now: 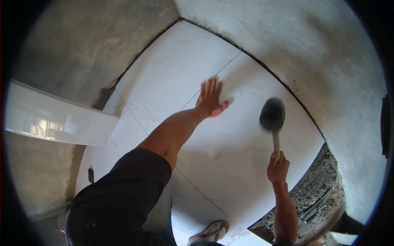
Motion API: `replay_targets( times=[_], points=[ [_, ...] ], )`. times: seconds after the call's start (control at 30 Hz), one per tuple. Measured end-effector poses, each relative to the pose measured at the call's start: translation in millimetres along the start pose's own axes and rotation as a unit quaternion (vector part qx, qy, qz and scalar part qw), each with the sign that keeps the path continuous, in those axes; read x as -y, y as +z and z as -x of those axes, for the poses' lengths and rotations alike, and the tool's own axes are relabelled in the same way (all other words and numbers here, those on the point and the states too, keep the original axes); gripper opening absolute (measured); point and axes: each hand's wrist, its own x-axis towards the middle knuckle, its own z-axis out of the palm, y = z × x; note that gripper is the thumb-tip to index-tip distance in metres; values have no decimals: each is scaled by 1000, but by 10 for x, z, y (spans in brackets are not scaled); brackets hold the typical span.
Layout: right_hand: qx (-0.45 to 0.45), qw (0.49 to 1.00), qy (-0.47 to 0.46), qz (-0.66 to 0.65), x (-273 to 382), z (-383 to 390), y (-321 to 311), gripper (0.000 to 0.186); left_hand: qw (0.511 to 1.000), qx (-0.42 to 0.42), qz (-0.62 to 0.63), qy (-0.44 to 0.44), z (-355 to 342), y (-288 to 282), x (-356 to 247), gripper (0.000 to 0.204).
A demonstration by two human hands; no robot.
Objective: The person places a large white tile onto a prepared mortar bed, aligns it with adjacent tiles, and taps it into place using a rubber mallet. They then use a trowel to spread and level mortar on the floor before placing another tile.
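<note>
1. Although most of the scene reads clearly, the head of the rubber mallet is blurred, so whether it touches the floor cannot be told; its handle end is hidden inside the right hand, which is closed tight around it.
2. A dark shorts-clad thigh fills the lower middle and hides part of the floor, and only the front of a sandal shows at the bottom edge.
3. The left hand lies flat and open, fingers spread, palm down on the large white tile, just beside the thin joint that runs to the neighbouring tile.
4. Glossy white tiles cover the floor up to bare grey plastered walls, with a dark gap along the foot of the wall.
5. At the lower right the tiling stops at rough grey mortar bed.
6. A long white tile strip leans at the left, well apart from both hands.
7. Between the hands the tile surface lies bare.
</note>
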Motion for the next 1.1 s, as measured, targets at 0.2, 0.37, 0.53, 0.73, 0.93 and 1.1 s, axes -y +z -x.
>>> replay_targets(
  times=[0.2,0.37,0.53,0.73,0.93,1.1],
  points=[
    [14,1000,-17,-1,-105,106,-37,46,997,-37,4,61,-553,-73,105,90],
    [74,987,19,140,-137,108,-87,43,993,-18,-23,116,-996,-146,201,83],
    [57,996,28,66,-161,36,-87,43,996,-15,14,91,-1560,-239,96,80],
    [48,997,-51,-41,-327,148,36,50,984,-61,47,-159,-2076,-194,-279,86],
    [86,995,48,28,-318,352,-24,48,912,-186,165,-327,-2376,-108,-170,63],
    [19,992,59,111,-294,323,-82,45,978,-196,24,59,-1802,111,37,71]
  ],
)
